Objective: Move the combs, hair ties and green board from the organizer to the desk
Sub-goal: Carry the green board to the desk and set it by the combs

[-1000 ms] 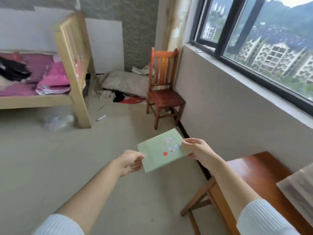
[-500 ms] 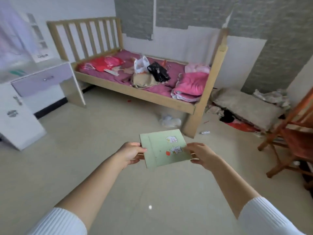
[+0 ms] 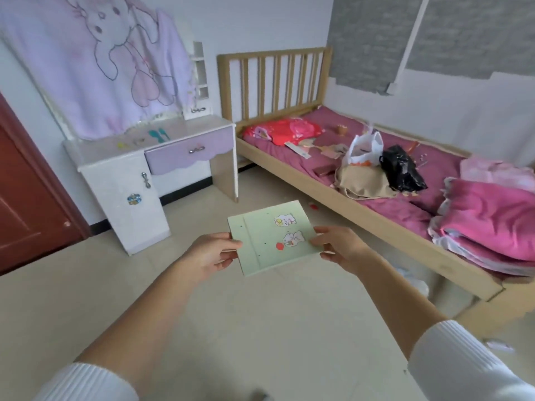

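Note:
I hold the green board (image 3: pixel 270 238), a flat pale-green square with cartoon stickers, level in front of me over the floor. My left hand (image 3: pixel 210 253) grips its left edge and my right hand (image 3: pixel 337 247) grips its right edge. Ahead at the left stands the white and purple desk (image 3: pixel 185 131). On its top lie two teal combs (image 3: pixel 158 135) and some small hair ties (image 3: pixel 130 143), too small to make out clearly. The organizer is not in view.
A wooden bed (image 3: pixel 362 209) with pink bedding, bags and clutter fills the right side. A pink rabbit cloth (image 3: pixel 107 59) hangs over the desk's mirror. A dark red door (image 3: pixel 26 204) is at far left. Beige floor lies between me and the desk.
My view has swung left from the window and chair past the bed to the desk. Both hands have kept hold of the green board, and the desk is now closer.

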`<state>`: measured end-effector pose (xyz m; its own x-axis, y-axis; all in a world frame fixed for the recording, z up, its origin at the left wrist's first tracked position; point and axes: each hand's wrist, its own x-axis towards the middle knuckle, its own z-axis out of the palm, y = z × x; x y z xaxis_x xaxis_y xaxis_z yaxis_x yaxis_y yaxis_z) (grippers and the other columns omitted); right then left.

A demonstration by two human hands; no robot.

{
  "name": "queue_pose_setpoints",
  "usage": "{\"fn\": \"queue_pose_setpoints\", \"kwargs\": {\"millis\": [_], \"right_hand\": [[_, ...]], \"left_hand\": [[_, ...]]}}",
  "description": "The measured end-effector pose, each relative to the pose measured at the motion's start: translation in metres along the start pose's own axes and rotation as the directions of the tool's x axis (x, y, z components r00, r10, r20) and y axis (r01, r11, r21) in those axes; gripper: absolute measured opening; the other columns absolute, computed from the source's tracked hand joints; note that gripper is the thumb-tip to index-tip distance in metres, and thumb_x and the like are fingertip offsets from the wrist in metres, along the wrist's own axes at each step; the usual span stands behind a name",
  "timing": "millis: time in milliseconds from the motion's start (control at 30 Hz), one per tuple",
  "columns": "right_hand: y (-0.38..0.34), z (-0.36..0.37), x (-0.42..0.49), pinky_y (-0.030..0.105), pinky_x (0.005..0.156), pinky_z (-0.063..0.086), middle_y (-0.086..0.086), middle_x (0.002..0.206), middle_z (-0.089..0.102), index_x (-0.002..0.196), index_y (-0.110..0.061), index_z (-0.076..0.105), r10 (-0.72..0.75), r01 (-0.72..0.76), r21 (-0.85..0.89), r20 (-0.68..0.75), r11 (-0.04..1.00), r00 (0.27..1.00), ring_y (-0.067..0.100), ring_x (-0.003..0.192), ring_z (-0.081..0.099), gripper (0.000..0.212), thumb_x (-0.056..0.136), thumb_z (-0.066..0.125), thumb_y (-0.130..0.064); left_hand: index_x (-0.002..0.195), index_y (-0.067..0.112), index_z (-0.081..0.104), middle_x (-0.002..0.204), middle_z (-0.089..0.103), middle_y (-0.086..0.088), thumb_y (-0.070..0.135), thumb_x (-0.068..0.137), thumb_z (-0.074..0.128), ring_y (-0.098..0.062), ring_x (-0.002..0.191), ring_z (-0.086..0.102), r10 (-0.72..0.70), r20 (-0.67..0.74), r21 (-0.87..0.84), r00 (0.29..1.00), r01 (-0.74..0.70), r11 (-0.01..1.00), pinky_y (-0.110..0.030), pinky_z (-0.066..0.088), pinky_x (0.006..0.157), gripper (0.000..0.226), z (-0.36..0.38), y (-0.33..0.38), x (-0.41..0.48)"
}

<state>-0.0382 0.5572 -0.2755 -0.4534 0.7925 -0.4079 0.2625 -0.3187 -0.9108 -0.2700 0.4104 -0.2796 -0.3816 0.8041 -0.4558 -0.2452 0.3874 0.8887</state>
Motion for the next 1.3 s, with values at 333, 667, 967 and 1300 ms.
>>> {"fn": "queue_pose_setpoints", "kwargs": {"millis": [333, 667, 967, 1300], "right_hand": [[-0.172, 0.108, 0.281, 0.019, 0.049, 0.049, 0.000, 0.062, 0.065, 0.083, -0.005, 0.073, -0.095, 0.089, 0.231, 0.012, 0.969, 0.995, 0.010, 0.049, 0.051, 0.017, 0.067, 0.079, -0.004], [-0.295, 0.255, 0.541, 0.022, 0.052, 0.053, 0.007, 0.075, 0.075, 0.094, 0.000, 0.069, -0.116, 0.093, 0.152, 0.145, 0.984, 0.983, 0.016, 0.061, 0.069, 0.014, 0.080, 0.066, -0.003], [-0.329, 0.330, 0.726, 0.019, 0.048, 0.050, 0.010, 0.089, 0.074, 0.106, -0.004, 0.068, -0.002, 0.010, -0.027, 0.261, 1.000, 0.965, 0.015, 0.064, 0.069, 0.030, 0.079, 0.060, 0.006], [-0.416, 0.397, 0.995, 0.014, 0.067, 0.049, -0.009, 0.075, 0.075, 0.095, -0.023, 0.076, 0.050, 0.271, -0.481, 0.554, 0.834, 0.831, 0.005, 0.072, 0.065, 0.032, 0.084, 0.060, 0.001]], "left_hand": [[0.105, 0.022, 0.058, 0.086, 0.069, -0.007, 0.006, 0.080, 0.068, -0.021, 0.070, 0.066, 0.086, -0.148, -0.242, 0.985, -0.121, 0.963, -0.028, 0.053, 0.067, 0.031, -0.100, 0.122, 0.202], [0.106, 0.025, 0.066, 0.096, 0.077, -0.002, 0.012, 0.084, 0.068, -0.026, 0.077, 0.073, 0.098, 0.057, -0.151, 0.994, -0.088, 0.985, -0.026, 0.059, 0.064, 0.026, -0.250, 0.233, 0.446], [0.103, 0.016, 0.059, 0.091, 0.078, -0.006, 0.005, 0.081, 0.070, -0.036, 0.085, 0.073, 0.039, -0.081, -0.250, 0.996, -0.058, 0.966, -0.030, 0.061, 0.066, 0.027, -0.326, 0.293, 0.638], [0.106, 0.024, 0.061, 0.096, 0.074, -0.001, 0.012, 0.079, 0.071, -0.020, 0.088, 0.072, -0.029, -0.336, -0.278, 0.941, -0.070, 0.958, -0.031, 0.058, 0.073, 0.032, -0.419, 0.363, 0.852]]}}
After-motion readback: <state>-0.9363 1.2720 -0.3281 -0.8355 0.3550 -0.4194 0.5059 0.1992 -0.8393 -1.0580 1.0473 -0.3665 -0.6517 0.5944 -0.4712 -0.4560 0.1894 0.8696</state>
